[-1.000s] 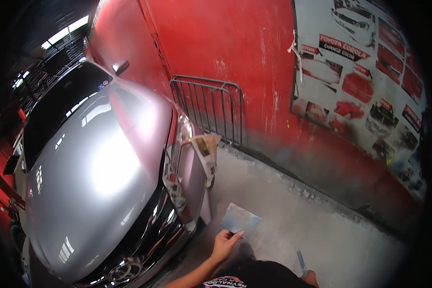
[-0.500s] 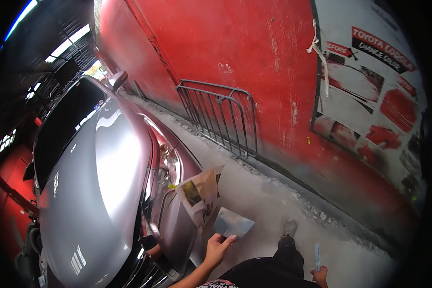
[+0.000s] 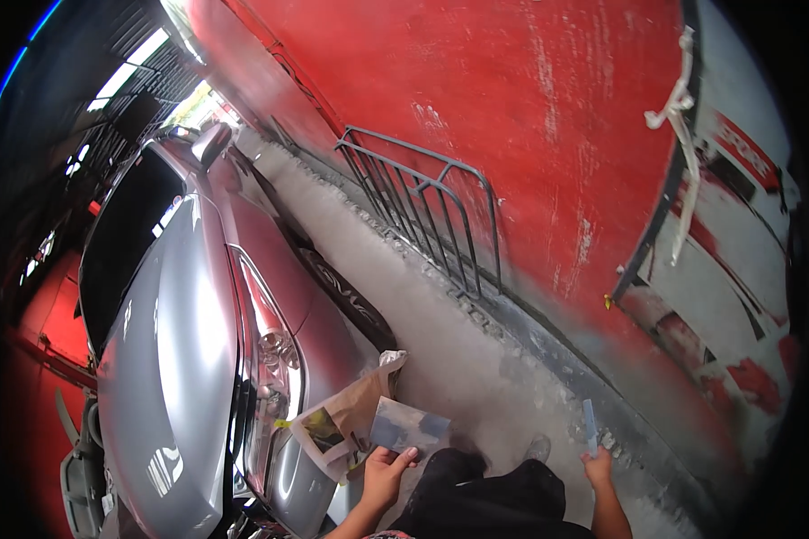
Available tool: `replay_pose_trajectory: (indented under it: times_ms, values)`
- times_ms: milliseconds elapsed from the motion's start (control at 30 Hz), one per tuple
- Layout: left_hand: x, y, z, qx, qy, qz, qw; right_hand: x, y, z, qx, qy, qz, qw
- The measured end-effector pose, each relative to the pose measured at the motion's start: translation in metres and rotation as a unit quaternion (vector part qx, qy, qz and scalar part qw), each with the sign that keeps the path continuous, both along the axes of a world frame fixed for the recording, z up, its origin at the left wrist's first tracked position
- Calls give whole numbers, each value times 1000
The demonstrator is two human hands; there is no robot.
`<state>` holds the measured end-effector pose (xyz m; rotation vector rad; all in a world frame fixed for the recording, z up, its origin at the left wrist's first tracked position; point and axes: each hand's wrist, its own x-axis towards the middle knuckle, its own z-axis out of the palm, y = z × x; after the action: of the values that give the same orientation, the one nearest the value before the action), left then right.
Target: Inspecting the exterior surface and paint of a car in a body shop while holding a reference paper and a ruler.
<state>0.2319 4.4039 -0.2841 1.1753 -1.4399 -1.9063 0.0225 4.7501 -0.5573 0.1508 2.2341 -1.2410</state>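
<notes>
My left hand pinches the lower edge of a flat rectangular sheet, smeared grey-blue and whitish, thumb on top. Just left of it, brown masking paper with a dark picture on it hangs at the front corner of a silver-grey car, by the headlight. A bit of yellow tape shows at the paper's left edge. Out to the right, away from the car, my right hand is closed round the bottom of a narrow, light-blue flat strip, held upright. Its exact kind is unclear.
A grey metal barrier leans against the red wall along a dusty concrete floor. A torn poster hangs at the right. The car's front wheel faces this passage. My shoe is on the floor.
My view has shifted, so more of the car's side and wheel shows. My left hand with the sheet appears closer to the masking paper, overlapping its edge. Both hands keep their holds.
</notes>
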Motion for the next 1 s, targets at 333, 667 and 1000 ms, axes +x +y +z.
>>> replay_pose_trajectory:
  times_ms: [333,667,1000]
  values:
    - [-77,-105,-2,-85,46,10,995,-97,-100,7,37,-7,69,997]
    - [-116,-235,20,-153,71,16,986,-207,-347,111,-75,71,142,984]
    - [-145,-332,17,-162,36,138,976,-272,-608,180,-207,-118,248,939]
